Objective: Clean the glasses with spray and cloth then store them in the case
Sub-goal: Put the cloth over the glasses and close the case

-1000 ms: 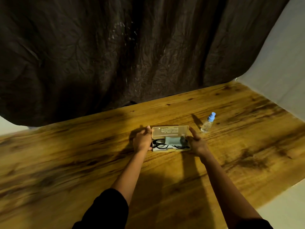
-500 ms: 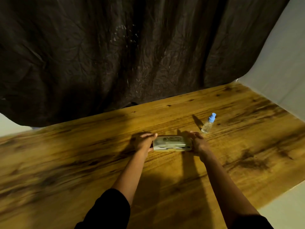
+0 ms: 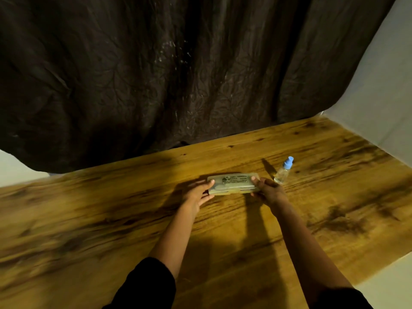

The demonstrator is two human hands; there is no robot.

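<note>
A flat, translucent beige glasses case (image 3: 233, 183) lies closed on the wooden table (image 3: 334, 208), with dark print on its lid. The glasses and the cloth are inside it and hidden, apart from a faint pale shape through the lid. My left hand (image 3: 197, 194) touches the case's left end, thumb on the lid and fingers spread. My right hand (image 3: 268, 190) grips the case's right end, thumb on top. A small clear spray bottle (image 3: 283, 171) with a blue cap stands just right of the case.
A dark crumpled curtain (image 3: 178, 74) hangs behind the table's far edge. A pale wall (image 3: 379, 85) rises at the right. The table's right edge runs diagonally at lower right.
The case's lid was standing open with glasses and cloth visible inside; it has been folded down and the case is now closed. Both hands stay at its ends.
</note>
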